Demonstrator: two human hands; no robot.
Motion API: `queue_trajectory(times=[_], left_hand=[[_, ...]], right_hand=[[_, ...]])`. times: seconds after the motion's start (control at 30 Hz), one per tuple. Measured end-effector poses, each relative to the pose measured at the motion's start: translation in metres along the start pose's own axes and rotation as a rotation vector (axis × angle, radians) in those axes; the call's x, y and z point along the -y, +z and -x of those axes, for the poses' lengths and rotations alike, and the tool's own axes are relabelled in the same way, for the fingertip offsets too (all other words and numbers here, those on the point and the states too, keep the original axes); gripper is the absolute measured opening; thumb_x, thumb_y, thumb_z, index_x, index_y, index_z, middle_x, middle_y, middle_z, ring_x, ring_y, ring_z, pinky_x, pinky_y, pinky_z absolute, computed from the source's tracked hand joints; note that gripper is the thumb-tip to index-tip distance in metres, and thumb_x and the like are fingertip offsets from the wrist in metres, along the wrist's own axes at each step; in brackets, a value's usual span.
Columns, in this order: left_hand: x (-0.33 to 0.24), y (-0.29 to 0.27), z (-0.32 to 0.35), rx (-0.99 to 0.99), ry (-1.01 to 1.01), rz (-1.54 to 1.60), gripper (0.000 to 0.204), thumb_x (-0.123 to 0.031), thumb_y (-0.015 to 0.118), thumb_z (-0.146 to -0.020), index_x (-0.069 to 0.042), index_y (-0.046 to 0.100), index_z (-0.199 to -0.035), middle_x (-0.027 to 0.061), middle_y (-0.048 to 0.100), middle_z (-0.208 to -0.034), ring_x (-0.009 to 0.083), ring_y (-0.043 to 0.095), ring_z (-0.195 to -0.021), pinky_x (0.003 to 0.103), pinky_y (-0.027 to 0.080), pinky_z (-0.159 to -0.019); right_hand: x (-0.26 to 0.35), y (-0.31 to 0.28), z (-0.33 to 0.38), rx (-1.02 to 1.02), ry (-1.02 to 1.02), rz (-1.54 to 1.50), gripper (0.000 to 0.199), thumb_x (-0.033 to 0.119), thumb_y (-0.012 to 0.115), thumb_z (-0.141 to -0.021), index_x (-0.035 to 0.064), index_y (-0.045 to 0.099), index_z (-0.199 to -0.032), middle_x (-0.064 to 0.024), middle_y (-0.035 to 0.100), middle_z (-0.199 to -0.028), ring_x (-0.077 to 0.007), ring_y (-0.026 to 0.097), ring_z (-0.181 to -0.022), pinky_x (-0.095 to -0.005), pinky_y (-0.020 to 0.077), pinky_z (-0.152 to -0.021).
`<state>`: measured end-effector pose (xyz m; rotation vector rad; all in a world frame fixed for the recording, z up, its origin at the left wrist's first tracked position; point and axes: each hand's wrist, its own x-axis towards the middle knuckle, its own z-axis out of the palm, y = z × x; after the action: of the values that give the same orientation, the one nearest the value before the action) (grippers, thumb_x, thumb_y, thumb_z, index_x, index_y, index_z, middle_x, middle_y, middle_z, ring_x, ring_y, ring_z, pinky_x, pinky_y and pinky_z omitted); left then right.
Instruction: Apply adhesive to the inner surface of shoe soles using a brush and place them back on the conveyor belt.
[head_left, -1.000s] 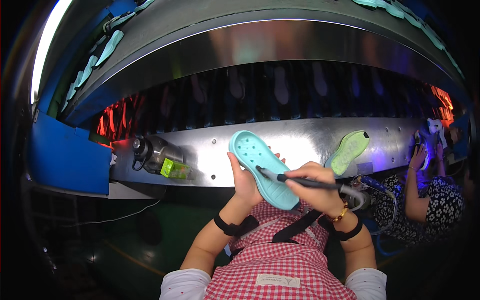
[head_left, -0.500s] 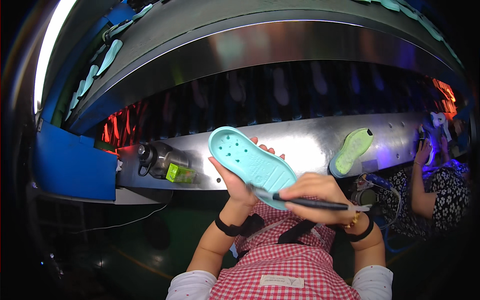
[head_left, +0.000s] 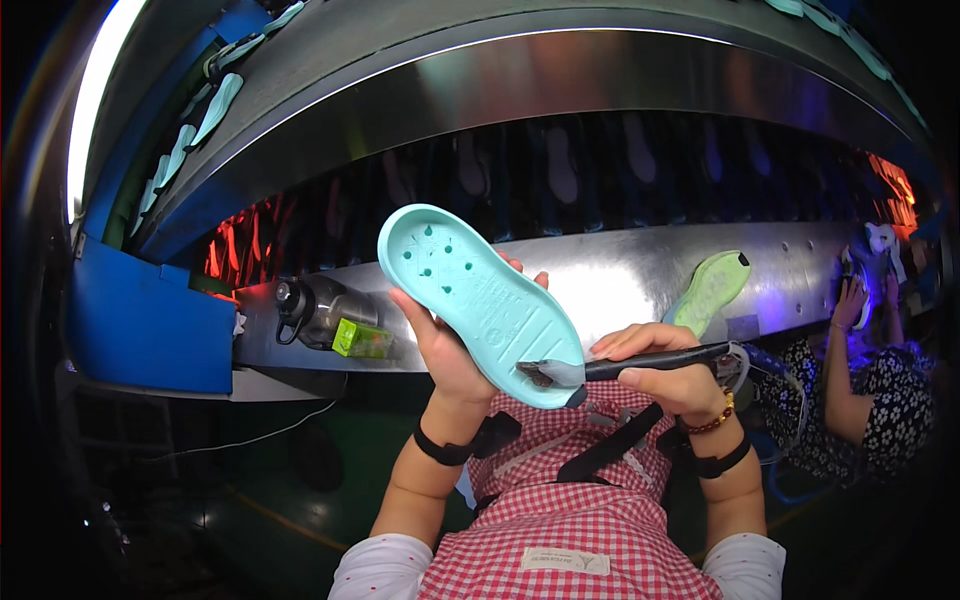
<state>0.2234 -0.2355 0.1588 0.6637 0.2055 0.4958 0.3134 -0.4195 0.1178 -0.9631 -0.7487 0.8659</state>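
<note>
My left hand [head_left: 445,355] is closed around the left edge of a turquoise shoe sole [head_left: 490,305], fingertips showing past its far side. The sole lies tilted, its cupped inner face up, with a cluster of small holes at the far end and ridges nearer me. Pinched in my right hand [head_left: 680,385] is a brush [head_left: 650,364] with a black handle and a clear tube at its back end. Its bristles touch the near end of the sole, by a small dark tip. Beyond my right hand, a yellow-green sole [head_left: 712,285] rests on the metal bench.
A dark water bottle [head_left: 328,312] and a small green box [head_left: 362,340] stand on the metal bench [head_left: 620,275] at left. Several turquoise soles [head_left: 216,108] lie on the raised conveyor. A co-worker's hand [head_left: 850,302] handles a shoe part at right.
The turquoise sole has moved up and left. The brush has swung so its bristles rest inside the sole's near end; before, it crossed the near-left edge.
</note>
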Motion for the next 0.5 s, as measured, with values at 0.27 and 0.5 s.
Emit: queue_trajectory(times=[0.27, 0.5], left_hand=[[0.020, 0.019, 0.026, -0.100, -0.097, 0.172, 0.065, -0.053, 0.021, -0.086, -0.009, 0.021, -0.134, 0.0144, 0.035, -0.131, 0.0323, 0.037, -0.119, 0.054, 0.022, -0.100], [0.014, 0.011, 0.016, -0.040, -0.123, 0.145, 0.058, -0.045, 0.023, -0.088, -0.009, 0.026, -0.132, 0.0141, 0.036, -0.131, 0.0322, 0.038, -0.118, 0.054, 0.021, -0.100]], right_hand=[[0.000, 0.032, -0.002, -0.241, 0.171, -0.802, 0.017, -0.003, 0.052, -0.080, -0.0050, 0.052, -0.097, -0.0181, 0.057, -0.095, -0.0249, 0.055, -0.097, -0.0347, 0.0479, -0.083], [0.019, 0.026, 0.000, -0.198, 0.146, -0.054, 0.020, -0.001, 0.060, -0.075, -0.0012, 0.059, -0.096, -0.0086, 0.061, -0.092, -0.0089, 0.057, -0.077, -0.0199, 0.0460, -0.066]])
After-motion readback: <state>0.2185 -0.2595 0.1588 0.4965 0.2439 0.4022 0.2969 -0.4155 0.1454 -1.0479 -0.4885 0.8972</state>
